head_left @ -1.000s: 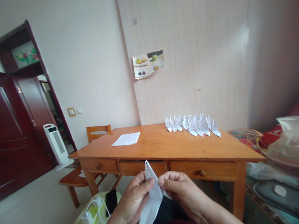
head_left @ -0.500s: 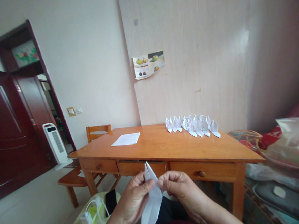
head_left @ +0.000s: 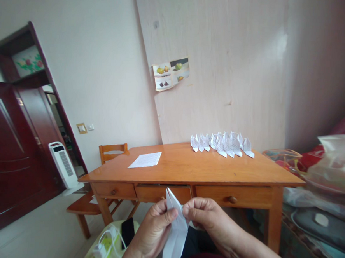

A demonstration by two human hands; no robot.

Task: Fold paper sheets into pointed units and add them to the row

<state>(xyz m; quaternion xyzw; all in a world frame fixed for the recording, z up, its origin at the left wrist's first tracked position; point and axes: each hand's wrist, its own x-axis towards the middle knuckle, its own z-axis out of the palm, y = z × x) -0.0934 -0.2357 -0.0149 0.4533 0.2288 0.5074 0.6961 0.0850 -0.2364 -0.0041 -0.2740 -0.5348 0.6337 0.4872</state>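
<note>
A long white sheet of folded paper (head_left: 175, 238), pointed at its top end, is held up in front of the table's near edge. My left hand (head_left: 154, 229) is closed on its left side, the thumb pressed flat across the paper below the tip. With thumb and forefinger, my right hand (head_left: 204, 213) pinches the paper's right edge at about the same height. Several folded paper figures (head_left: 222, 144) stand grouped at the far right of the tabletop. Flat on the left part of the table lies a stack of printed sheets (head_left: 145, 160).
The wooden table (head_left: 181, 170) has drawers along its front. Left of my arm, a pale green stool (head_left: 90, 254) carries a black phone (head_left: 127, 232) and white chargers with cables. A wooden chair (head_left: 112, 150) and a white heater (head_left: 62, 163) stand leftward; plastic bags (head_left: 336, 166) are piled right.
Both hands keep nearly the same hold and place. The slit at the paper's pointed tip looks narrower, its two points closer together.
</note>
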